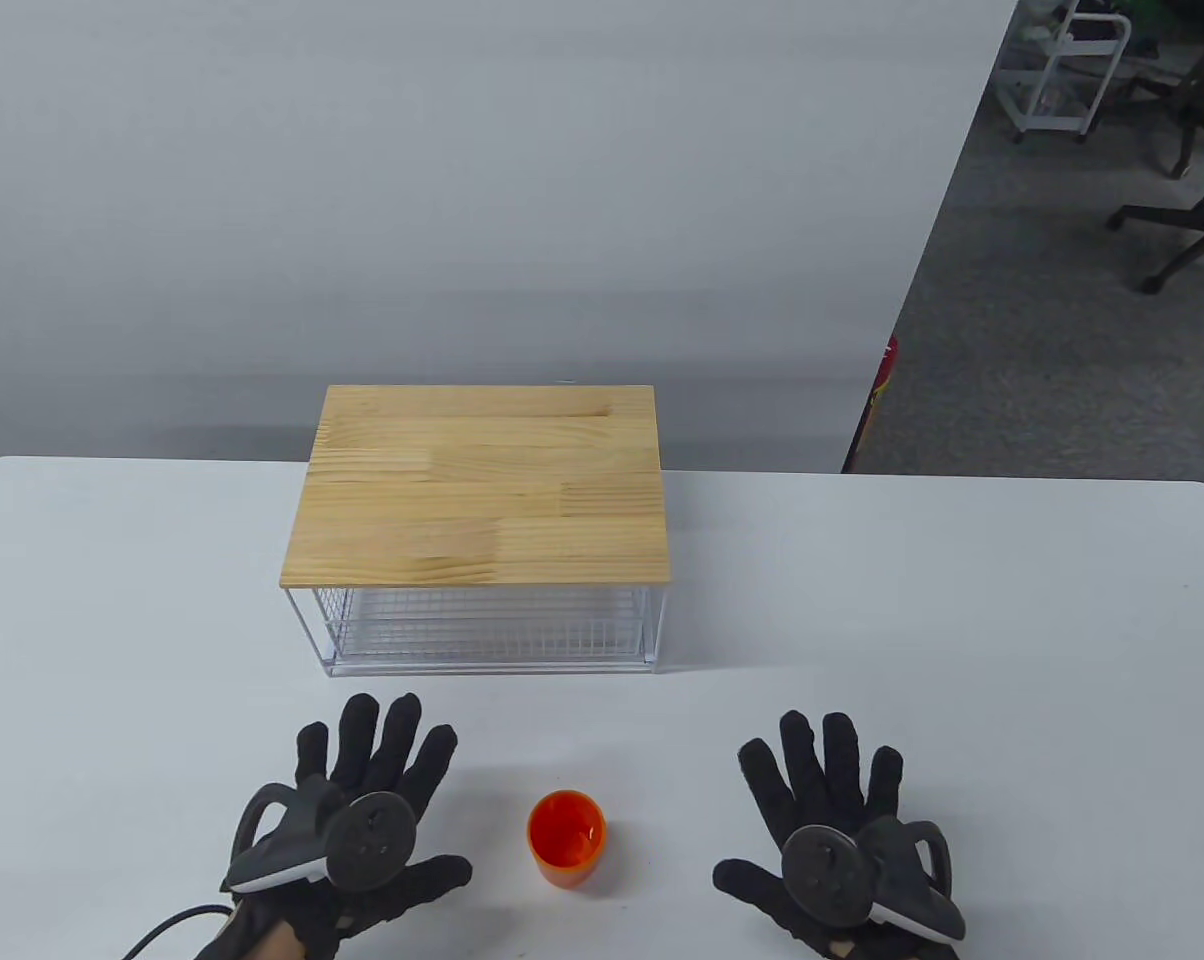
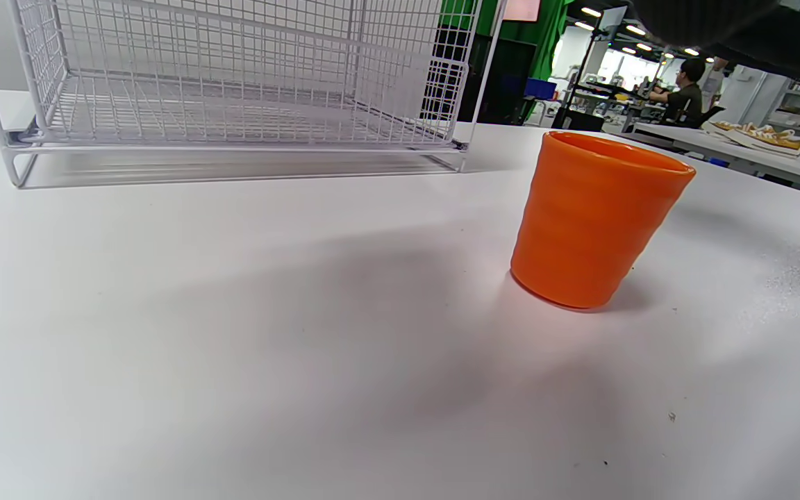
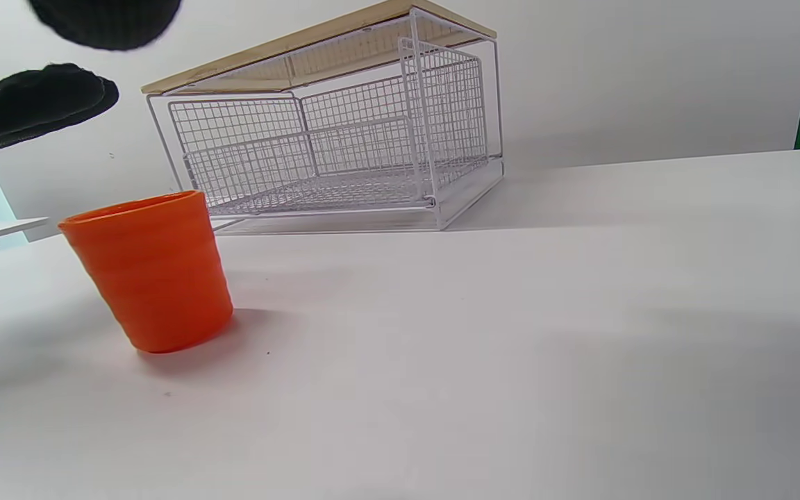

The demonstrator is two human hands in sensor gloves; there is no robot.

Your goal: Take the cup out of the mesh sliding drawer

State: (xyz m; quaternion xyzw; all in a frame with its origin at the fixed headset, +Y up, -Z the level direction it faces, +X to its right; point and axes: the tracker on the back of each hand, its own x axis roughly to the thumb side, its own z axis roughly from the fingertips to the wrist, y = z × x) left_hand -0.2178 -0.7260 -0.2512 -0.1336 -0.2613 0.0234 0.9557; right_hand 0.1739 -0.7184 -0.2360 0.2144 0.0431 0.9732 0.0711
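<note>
An orange cup (image 1: 566, 838) stands upright on the white table near the front edge, between my hands; it also shows in the left wrist view (image 2: 593, 219) and the right wrist view (image 3: 150, 271). The white mesh sliding drawer (image 1: 487, 625) sits pushed in under a wooden top (image 1: 482, 485) and looks empty; it also shows in the left wrist view (image 2: 233, 76) and the right wrist view (image 3: 330, 163). My left hand (image 1: 362, 810) rests flat on the table left of the cup, fingers spread, holding nothing. My right hand (image 1: 832, 820) rests flat to the cup's right, fingers spread, holding nothing.
The white table (image 1: 962, 650) reaches from the drawer unit to the right edge. Behind it stands a white wall panel (image 1: 462, 200). Office chairs (image 1: 1187, 215) and a white cart (image 1: 1062, 70) stand on the floor at the far right.
</note>
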